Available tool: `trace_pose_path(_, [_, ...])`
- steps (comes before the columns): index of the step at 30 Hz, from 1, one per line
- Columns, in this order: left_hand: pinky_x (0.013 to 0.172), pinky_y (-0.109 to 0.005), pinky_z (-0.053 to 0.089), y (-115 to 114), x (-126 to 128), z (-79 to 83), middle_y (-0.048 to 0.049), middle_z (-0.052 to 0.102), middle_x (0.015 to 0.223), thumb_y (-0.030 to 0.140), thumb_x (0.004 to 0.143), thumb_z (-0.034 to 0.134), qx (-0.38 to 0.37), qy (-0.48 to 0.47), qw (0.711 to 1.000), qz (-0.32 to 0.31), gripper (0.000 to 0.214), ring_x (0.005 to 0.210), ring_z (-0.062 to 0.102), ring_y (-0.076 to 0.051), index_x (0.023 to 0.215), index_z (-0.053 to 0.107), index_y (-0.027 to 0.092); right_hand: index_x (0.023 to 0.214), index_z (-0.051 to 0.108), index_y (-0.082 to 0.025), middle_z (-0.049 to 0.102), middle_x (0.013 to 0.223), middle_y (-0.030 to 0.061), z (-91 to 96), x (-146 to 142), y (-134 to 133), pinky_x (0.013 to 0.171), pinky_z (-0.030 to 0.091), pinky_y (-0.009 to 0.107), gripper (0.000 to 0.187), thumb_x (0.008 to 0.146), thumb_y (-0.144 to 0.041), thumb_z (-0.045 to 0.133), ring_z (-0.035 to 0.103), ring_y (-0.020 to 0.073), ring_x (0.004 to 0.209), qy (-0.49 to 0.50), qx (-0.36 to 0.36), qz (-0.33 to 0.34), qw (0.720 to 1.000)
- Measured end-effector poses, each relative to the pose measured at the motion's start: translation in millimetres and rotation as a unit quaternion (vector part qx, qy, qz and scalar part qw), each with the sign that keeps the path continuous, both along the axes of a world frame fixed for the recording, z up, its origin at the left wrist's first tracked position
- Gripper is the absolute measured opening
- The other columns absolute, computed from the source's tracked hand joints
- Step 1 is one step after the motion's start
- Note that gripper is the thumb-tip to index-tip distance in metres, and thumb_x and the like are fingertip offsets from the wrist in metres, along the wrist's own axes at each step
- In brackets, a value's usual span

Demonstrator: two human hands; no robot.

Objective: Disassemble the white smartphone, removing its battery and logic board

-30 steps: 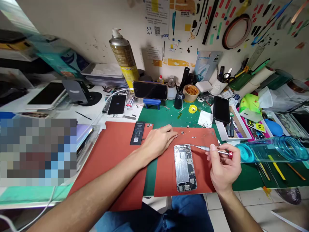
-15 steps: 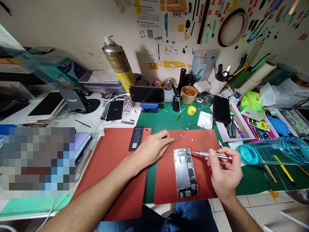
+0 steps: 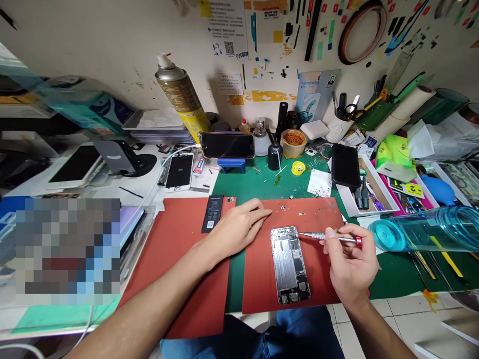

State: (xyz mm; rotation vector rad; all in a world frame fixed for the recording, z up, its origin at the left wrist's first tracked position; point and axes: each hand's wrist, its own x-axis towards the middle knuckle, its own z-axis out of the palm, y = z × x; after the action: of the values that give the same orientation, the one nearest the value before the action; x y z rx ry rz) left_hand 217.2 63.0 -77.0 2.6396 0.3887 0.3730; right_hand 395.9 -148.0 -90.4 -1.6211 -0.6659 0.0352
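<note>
Where red mats (image 3: 181, 279) face a speckled wall (image 3: 119, 45), the right hand (image 3: 354, 264) grips a screwdriver (image 3: 317, 236), left hand (image 3: 241, 227) loose.

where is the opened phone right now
In the head view, the opened phone lies right of centre on the right red mat, beside the tip of the screwdriver in the right hand.

Off-white wall (image 3: 112, 35) stood behind desk (image 3: 108, 188), smudged at left, crowded at right with coloured tape scraps (image 3: 331, 35). Printed sheet (image 3: 228, 25) with square code hung near top centre, orange tape strip (image 3: 273, 95) below. Desk surface was white at left. Pale tiled floor (image 3: 406, 311) showed lower right. Light was brighter mid-wall, dimmer far left.
</note>
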Motion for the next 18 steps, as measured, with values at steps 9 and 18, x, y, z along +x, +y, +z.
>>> trace_pose_path(9, [0.082,-0.037,0.065,-5.0,4.1,0.1,-0.0105,0.072,0.115,0.022,0.114,0.039,0.059,0.045,0.997,0.004,0.041,0.099,0.074,-0.023,0.142,0.069,0.018,0.102,0.063,-0.023,0.068,0.069,-0.0045,2.4,0.1,2.2,0.056,0.062,0.024,0.026,0.096,-0.039,0.083,0.07,0.0143,0.054,-0.003,0.004,0.012,1.0])
trace_pose_path(18, [0.09,-0.036,0.061,-0.3,0.4,4.1,-0.0103,0.072,0.114,0.029,0.117,0.042,0.014,-0.031,0.999,0.015,0.036,0.099,0.074,-0.021,0.131,0.073,0.018,0.104,0.062,-0.022,0.069,0.07,-0.0047,2.3,2.8,4.1,0.059,0.063,0.026,0.029,0.095,-0.038,0.084,0.074,0.0161,0.058,0.019,0.026,0.001,0.999])
